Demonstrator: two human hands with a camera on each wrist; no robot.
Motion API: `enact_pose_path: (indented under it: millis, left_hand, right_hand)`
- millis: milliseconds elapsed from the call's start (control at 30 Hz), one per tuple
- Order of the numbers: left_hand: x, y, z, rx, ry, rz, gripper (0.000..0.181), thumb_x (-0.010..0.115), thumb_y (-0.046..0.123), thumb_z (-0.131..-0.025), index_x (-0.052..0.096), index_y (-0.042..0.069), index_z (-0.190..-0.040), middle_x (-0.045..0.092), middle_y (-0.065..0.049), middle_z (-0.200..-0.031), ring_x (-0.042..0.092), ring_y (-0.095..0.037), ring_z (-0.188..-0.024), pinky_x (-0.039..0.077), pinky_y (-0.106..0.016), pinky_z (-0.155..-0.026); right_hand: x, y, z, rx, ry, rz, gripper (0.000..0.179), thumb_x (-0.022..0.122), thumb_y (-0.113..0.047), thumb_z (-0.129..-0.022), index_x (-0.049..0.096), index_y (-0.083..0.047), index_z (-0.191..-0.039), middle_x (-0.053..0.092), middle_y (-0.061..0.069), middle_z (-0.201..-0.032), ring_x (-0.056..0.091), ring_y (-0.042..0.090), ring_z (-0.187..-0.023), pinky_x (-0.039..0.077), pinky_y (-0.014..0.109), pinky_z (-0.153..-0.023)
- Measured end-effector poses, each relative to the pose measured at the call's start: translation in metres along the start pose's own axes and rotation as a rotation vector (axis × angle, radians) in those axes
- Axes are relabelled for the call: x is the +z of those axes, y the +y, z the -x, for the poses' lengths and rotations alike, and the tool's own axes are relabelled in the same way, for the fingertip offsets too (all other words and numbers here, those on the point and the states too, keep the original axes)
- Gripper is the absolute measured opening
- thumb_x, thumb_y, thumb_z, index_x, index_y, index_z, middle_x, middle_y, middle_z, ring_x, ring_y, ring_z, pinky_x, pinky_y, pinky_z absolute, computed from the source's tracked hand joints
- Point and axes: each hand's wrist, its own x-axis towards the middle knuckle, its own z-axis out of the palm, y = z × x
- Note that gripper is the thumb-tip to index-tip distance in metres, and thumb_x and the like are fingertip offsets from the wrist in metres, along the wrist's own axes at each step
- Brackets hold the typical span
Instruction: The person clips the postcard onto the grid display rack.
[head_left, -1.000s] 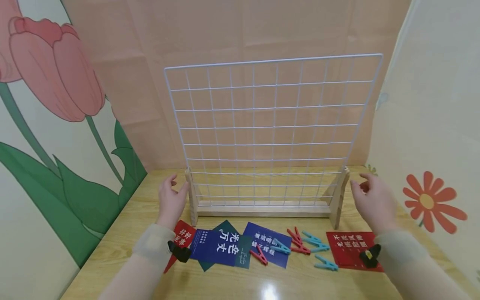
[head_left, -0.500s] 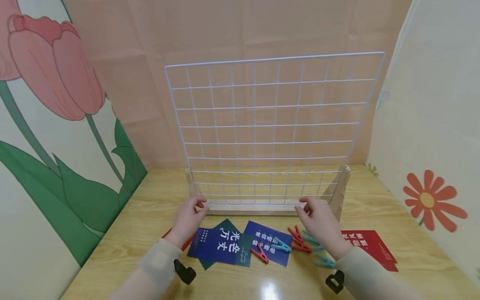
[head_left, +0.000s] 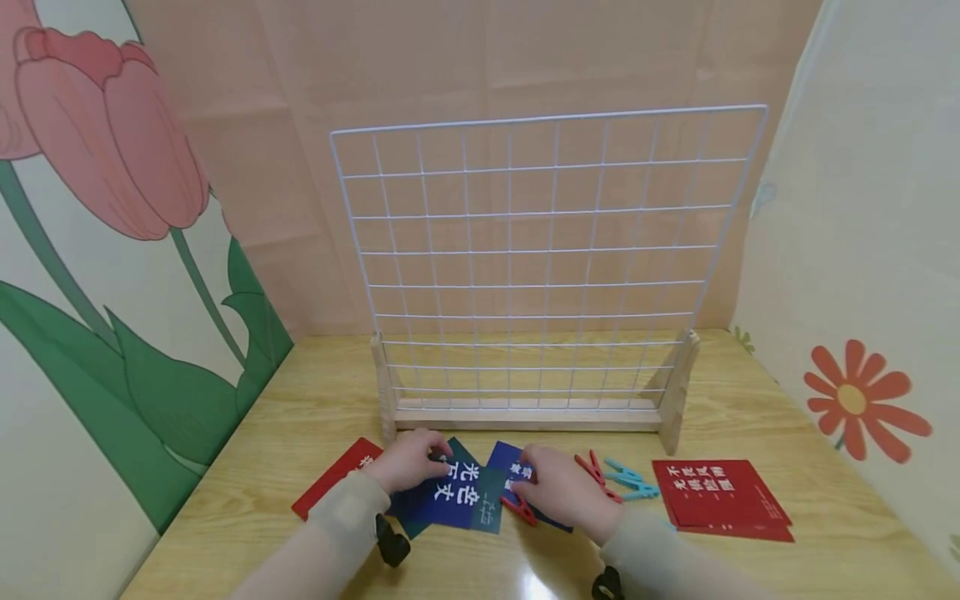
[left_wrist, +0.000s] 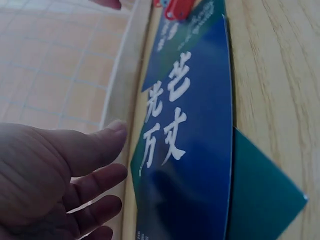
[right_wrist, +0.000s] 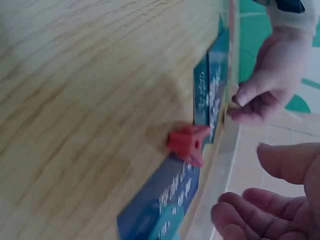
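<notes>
Just below left fingers: blue card | below right fingers: red clip | both sets apart

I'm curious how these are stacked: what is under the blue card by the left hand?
Under the blue card lies a green card, its corners poking out on the near and far sides. Its covered middle cannot be seen, nor whether anything else lies there.

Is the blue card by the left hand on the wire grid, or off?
Off: the blue card lies across a green card on the table.
</notes>
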Motion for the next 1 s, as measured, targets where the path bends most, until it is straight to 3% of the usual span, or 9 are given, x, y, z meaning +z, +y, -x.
enact_pose_path:
  millis: [167,300,600,800,1000]
  left_hand:
    - [0.006,0.001,-0.008,0.01,-0.003,-0.089,0.02,0.077,0.025,-0.082,0.069,0.02,-0.1,0.06,0.001,-0.099,0.052,-0.019,-0.092,0.043,-0.046,-0.09]
    - [0.009,0.002,-0.014,0.012,-0.014,-0.139,0.025,0.079,0.031,-0.08,0.069,0.022,-0.101,0.059,0.003,-0.099,0.05,-0.019,-0.094,0.041,-0.046,-0.09]
    - [0.016,0.008,-0.021,-0.021,-0.042,-0.143,0.027,0.081,0.035,-0.077,0.066,0.022,-0.096,0.055,0.002,-0.097,0.047,-0.02,-0.092,0.041,-0.045,-0.087]
    - [0.017,0.008,-0.024,-0.026,-0.043,-0.156,0.026,0.082,0.034,-0.076,0.064,0.021,-0.09,0.052,0.001,-0.093,0.046,-0.021,-0.09,0.04,-0.043,-0.083]
    - [0.017,0.008,-0.025,-0.039,-0.057,-0.173,0.029,0.082,0.037,-0.075,0.064,0.022,-0.091,0.052,0.002,-0.093,0.046,-0.021,-0.09,0.041,-0.042,-0.084]
  right_hand:
    - [0.013,-0.003,-0.006,-0.022,-0.042,0.051,0.04,0.074,-0.031,-0.083,0.061,-0.004,-0.11,0.064,0.006,-0.093,0.058,0.019,-0.079,0.05,0.043,-0.072]
    - [0.019,-0.004,-0.01,0.002,-0.079,0.065,0.04,0.074,-0.035,-0.083,0.059,-0.007,-0.108,0.058,0.0,-0.085,0.054,0.016,-0.075,0.048,0.039,-0.067]
    - [0.026,-0.005,-0.014,0.027,-0.087,0.096,0.048,0.079,-0.038,-0.077,0.056,-0.009,-0.108,0.059,0.002,-0.091,0.055,0.017,-0.081,0.05,0.042,-0.074]
    - [0.028,-0.009,-0.016,0.01,-0.08,0.099,0.043,0.081,-0.035,-0.076,0.054,-0.011,-0.1,0.055,0.0,-0.084,0.052,0.015,-0.074,0.047,0.038,-0.066]
    - [0.029,-0.009,-0.019,0.042,-0.098,0.095,0.044,0.08,-0.033,-0.077,0.054,-0.009,-0.103,0.056,0.002,-0.087,0.055,0.016,-0.079,0.05,0.041,-0.071]
